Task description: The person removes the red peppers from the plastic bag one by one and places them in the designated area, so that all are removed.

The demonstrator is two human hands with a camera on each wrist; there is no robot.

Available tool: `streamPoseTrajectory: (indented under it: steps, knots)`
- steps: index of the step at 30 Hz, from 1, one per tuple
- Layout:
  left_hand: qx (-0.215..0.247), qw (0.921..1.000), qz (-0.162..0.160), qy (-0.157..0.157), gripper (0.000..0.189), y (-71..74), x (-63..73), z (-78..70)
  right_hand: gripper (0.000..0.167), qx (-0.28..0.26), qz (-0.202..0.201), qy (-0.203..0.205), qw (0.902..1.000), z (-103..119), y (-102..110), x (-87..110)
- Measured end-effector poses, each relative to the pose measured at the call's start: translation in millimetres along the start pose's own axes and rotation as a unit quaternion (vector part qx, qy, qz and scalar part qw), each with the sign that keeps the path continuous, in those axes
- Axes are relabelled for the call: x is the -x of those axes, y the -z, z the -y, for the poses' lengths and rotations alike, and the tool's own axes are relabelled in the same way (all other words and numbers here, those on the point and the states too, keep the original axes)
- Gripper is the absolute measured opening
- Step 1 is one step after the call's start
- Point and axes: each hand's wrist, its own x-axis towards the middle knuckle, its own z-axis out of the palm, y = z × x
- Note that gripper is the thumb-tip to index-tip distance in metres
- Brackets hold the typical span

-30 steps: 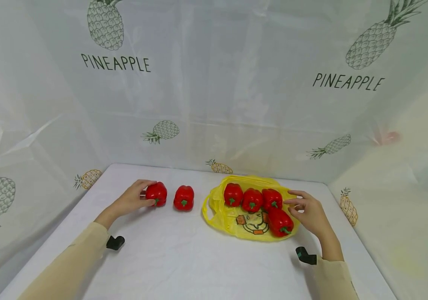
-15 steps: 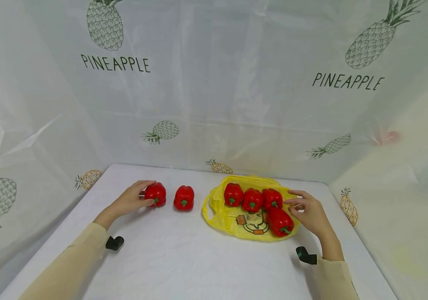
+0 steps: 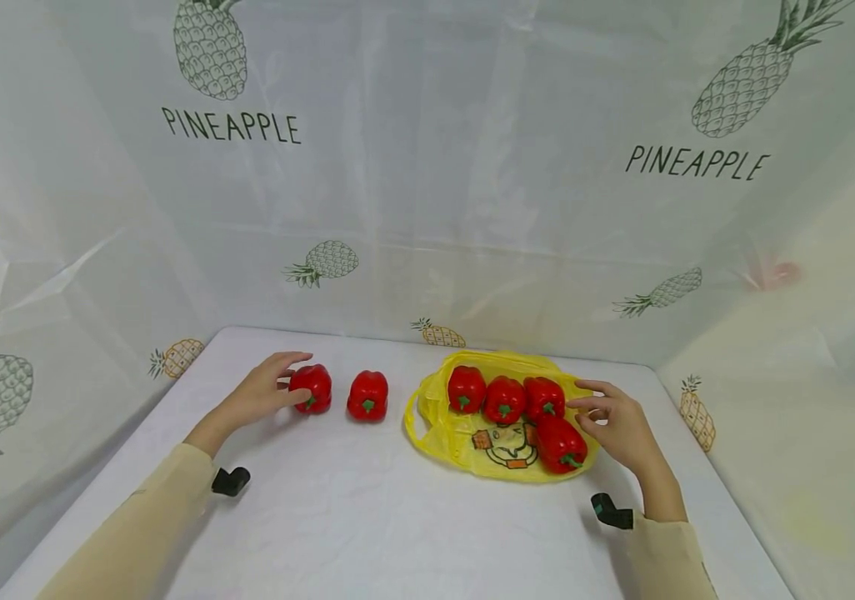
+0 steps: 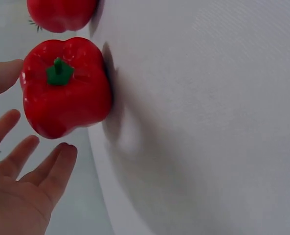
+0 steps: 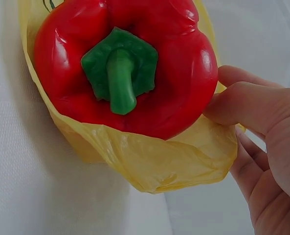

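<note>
Red bell peppers with green stems stand on the white table. At the far left is one pepper [image 3: 312, 388], with my left hand [image 3: 261, 393] beside it, fingers spread. In the left wrist view the fingertips stand off this pepper, and the thumb is right at its side. A second pepper [image 3: 367, 396] stands to its right. Several more lie on a yellow plastic bag [image 3: 457, 454]. My right hand [image 3: 618, 423] is at the bag's right edge. In the right wrist view it pinches the bag's film between thumb and fingers, next to the largest-looking pepper [image 5: 179, 73].
The white table [image 3: 397, 533] meets a pale sheet [image 3: 427, 183] printed with pineapples at the back and sides. A bag handle loop [image 3: 416, 423] sticks out on the bag's left. Black wrist mounts [image 3: 231, 482] hang below both sleeves.
The left-hand pepper has shifted slightly to the left. My left hand has loosened its hold on it, its fingers lifting and spreading. The right hand and the bag have stayed still.
</note>
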Motion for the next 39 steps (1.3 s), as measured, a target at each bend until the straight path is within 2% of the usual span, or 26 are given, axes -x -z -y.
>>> streamPoseTrajectory:
  steps: [8,13,17,24,32,39]
  knots:
    - [-0.027,0.9994,-0.012,-0.019,0.072,1.9,-4.3,-16.1,0.024,0.004,0.000,0.000,1.0000,-1,0,-0.1]
    - [-0.044,0.9979,-0.032,-0.033,0.069,-1.7,-5.4,-37.5,0.024,0.002,0.004,-0.004,1.0000,-1,0,-0.3]
    - [-0.042,0.9975,-0.031,-0.048,0.067,-11.0,-7.5,-60.0,0.024,0.001,0.002,-0.004,1.0000,0,1,0.0]
    - [-0.029,0.9972,-0.009,-0.068,0.068,-35.7,-13.8,-96.5,0.023,0.000,0.001,0.006,1.0000,1,1,0.0]
    - [-0.029,0.9951,0.023,-0.091,0.069,-74.2,-23.6,-124.0,0.023,-0.004,-0.001,0.004,1.0000,2,1,0.3]
    - [0.008,0.9913,0.067,-0.113,0.067,-110.9,-29.3,-148.5,0.025,-0.004,-0.010,0.020,0.9997,3,1,0.8]
